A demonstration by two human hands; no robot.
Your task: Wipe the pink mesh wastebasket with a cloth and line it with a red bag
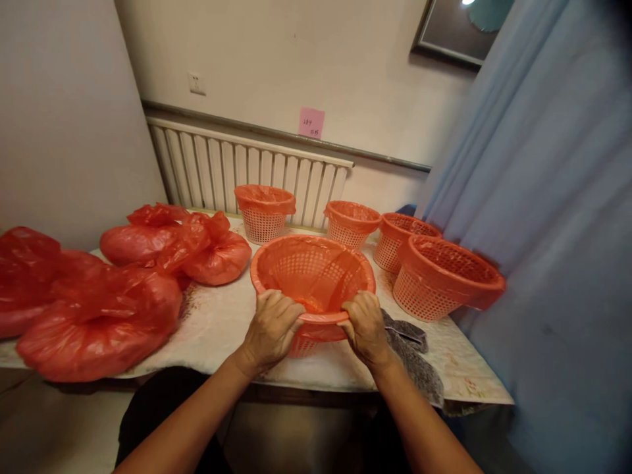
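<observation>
The basket (316,266) rim is clenched in left hand (270,327) and right hand (366,327) grips at the table's (217,324) near edge; liner (323,297) best kept taut.

The only writing in view stands on a pink sticky note (311,122). It is stuck on the pale wall (355,59), just above the grey rail (247,126) that runs over the white radiator (232,172). The note carries two short lines of dark handwriting, one under the other. They look like digits, perhaps three signs above and four below, but they are too small and blurred to read with certainty.
</observation>
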